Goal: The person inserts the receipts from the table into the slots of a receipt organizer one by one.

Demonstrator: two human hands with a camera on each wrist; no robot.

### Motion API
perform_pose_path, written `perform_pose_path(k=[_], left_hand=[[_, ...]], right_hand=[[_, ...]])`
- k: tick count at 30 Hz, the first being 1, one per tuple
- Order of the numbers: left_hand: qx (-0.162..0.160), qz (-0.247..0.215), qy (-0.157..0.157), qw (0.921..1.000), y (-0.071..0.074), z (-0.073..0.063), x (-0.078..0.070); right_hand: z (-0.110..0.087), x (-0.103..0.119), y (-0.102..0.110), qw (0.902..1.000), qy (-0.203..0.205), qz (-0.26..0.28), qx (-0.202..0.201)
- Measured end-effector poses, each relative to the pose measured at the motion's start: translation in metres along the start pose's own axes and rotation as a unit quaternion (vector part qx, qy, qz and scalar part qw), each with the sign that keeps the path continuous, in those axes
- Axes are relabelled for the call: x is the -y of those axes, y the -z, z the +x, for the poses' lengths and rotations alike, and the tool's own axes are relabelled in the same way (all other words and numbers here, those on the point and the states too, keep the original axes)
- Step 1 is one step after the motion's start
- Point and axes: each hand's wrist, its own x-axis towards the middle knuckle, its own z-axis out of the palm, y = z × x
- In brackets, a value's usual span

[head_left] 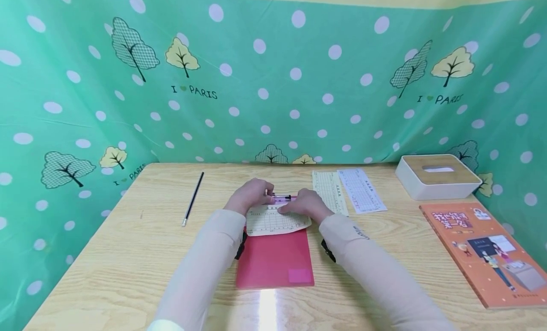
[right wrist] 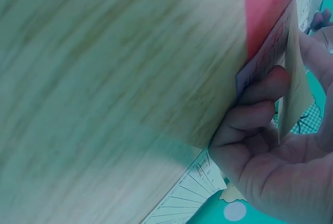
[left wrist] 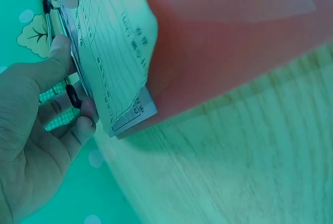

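Observation:
A red folder [head_left: 275,264] lies on the table, with a metal clip [head_left: 282,197] with black ends at its far edge. My left hand [head_left: 252,195] grips the clip at its left side, fingers curled by one black end [left wrist: 73,96]. A pale yellow printed form [head_left: 273,222] lies over the folder's upper part, its near edge curling up. My right hand [head_left: 308,205] pinches this form near its upper right, thumb on top and curled fingers [right wrist: 250,115] beneath. Under it shows a pale purple slip [left wrist: 136,115]. Part of the clip is hidden by the hands.
A greenish form [head_left: 330,191] and a white-lilac form [head_left: 361,190] lie behind my right hand. A black pencil [head_left: 193,198] is at left. At right are a tissue box [head_left: 438,176] and an orange book [head_left: 483,255]. A green polka-dot curtain [head_left: 273,108] hangs behind the table.

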Motion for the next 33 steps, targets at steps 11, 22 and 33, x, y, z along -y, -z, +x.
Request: perform_pose_path(k=[11,22,33], left_hand=[[0.011,0.018,-0.012,0.9997,0.0050,-0.0006,-0.0023],[0.026,-0.012,-0.010,0.9995,0.0070,0.0008,0.0000],[0.024,-0.022,0.004,0.9995,0.0063,0.0017,-0.0016]], right_hand=[[0.0024,0.0001,-0.0013,1.0000,-0.005,0.000,-0.002],[0.0055,-0.0005,-0.0016,0.9999,-0.009,-0.005,-0.001],[0.0081,-0.0019,-0.0024,0.9999,-0.008,0.005,-0.010]])
